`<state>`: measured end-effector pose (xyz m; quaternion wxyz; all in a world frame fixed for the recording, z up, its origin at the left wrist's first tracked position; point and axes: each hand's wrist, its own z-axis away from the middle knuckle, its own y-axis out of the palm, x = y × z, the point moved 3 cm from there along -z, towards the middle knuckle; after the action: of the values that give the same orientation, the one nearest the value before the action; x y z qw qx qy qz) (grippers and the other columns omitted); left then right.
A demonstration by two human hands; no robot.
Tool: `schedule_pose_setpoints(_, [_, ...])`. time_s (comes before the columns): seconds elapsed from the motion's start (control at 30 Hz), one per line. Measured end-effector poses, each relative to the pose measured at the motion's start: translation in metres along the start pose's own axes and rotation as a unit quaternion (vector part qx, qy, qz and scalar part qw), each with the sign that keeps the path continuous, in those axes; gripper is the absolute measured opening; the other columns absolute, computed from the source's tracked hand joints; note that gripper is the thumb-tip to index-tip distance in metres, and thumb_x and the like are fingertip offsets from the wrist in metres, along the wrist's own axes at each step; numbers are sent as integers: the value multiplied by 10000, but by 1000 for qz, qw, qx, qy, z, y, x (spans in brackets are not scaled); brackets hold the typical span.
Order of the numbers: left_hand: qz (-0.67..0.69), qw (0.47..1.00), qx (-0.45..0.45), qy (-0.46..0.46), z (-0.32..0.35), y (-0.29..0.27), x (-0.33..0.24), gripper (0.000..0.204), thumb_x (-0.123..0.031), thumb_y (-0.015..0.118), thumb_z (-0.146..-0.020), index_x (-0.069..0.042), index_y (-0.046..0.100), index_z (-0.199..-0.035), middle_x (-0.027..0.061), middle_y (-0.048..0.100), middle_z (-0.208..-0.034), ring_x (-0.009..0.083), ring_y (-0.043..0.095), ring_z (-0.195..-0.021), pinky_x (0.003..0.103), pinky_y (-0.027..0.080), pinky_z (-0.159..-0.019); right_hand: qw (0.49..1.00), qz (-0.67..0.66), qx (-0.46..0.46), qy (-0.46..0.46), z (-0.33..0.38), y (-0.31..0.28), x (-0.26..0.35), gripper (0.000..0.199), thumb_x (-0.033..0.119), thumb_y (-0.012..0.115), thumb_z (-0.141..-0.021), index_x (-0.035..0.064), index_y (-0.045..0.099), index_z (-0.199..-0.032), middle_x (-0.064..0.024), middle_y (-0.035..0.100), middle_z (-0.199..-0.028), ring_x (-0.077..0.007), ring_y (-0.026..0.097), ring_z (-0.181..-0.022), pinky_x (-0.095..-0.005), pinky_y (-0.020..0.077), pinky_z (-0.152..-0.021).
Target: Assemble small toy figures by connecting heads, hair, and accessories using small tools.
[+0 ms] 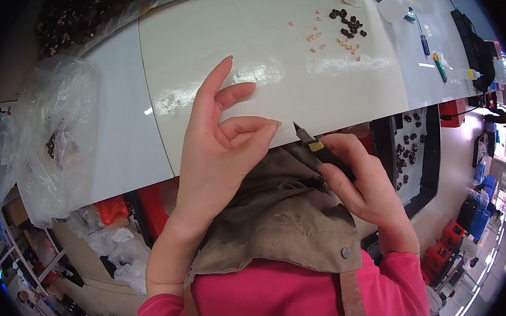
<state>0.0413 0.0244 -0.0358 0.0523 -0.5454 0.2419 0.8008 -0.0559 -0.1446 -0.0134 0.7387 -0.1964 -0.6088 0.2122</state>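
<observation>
My left hand (218,150) is raised over the front edge of the white table mat (272,48), thumb and index fingertips pressed together and the other fingers stretched away. Whatever the pinch may hold is too small to make out. To its right, my right hand (362,177) wraps round the handle of a dark utility knife (308,139) with a yellow part near its blade. The blade's tip points toward the left fingertips, a short gap away. At the mat's far side lie several small dark knobbly parts (351,27), with pale chips (315,38) scattered beside them.
A clear plastic bag (61,127) drapes over the table's left end. Many dark parts are heaped (93,12) at the far left. A blue screwdriver (425,45) and a green-yellow tool (440,70) lie far right. Below the table's right edge, a black-rimmed tray (430,182) holds dark parts.
</observation>
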Motion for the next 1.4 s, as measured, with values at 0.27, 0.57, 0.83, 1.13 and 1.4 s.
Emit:
schedule_pose_setpoints(0.27, [-94, 993, 5, 69, 4, -4, 8, 755, 109, 558, -797, -90, 189, -1425, 172, 376, -1272, 136, 595, -916, 215, 501, -791, 988, -76, 83, 109, -6, 12, 3, 269, 95, 519, -889, 2, 487, -1139, -151, 613, -829, -255, 629, -742, -326, 481, -678])
schedule_pose_setpoints(0.57, [-98, 991, 10, 87, 4, -6, 13, 755, 110, 551, -796, -80, 181, -1426, 170, 369, -1274, 129, 595, -910, 209, 503, -788, 993, -56, 81, 66, -11, 22, -3, 294, 61, 495, -897, -15, 485, -1180, -66, 596, -767, -120, 580, -692, -260, 465, -640])
schedule_pose_setpoints(0.83, [-113, 988, 10, 101, 3, -6, 15, 758, 102, 563, -794, -84, 188, -1426, 174, 384, -1263, 127, 601, -900, 214, 509, -791, 991, -60, 88, 80, -13, 22, -5, 321, 79, 512, -888, -3, 478, -1196, -152, 603, -813, -235, 621, -713, -321, 476, -652])
schedule_pose_setpoints(1.13, [-115, 991, 3, 66, 2, -6, 14, 756, 70, 590, -802, -95, 196, -1426, 174, 418, -1229, 136, 616, -894, 206, 512, -771, 999, -13, 31, 10, -9, 25, -14, 321, -7, 506, -873, -24, 502, -1193, -107, 611, -940, -137, 588, -702, -265, 475, -653])
schedule_pose_setpoints(1.4, [-99, 994, 23, 33, -5, -2, 14, 748, 55, 600, -804, -80, 201, -1421, 173, 452, -1192, 161, 622, -915, 234, 515, -792, 999, 19, -13, -30, -6, 21, -20, 337, -35, 531, -840, -11, 534, -1177, -120, 621, -960, -170, 609, -743, -269, 482, -695])
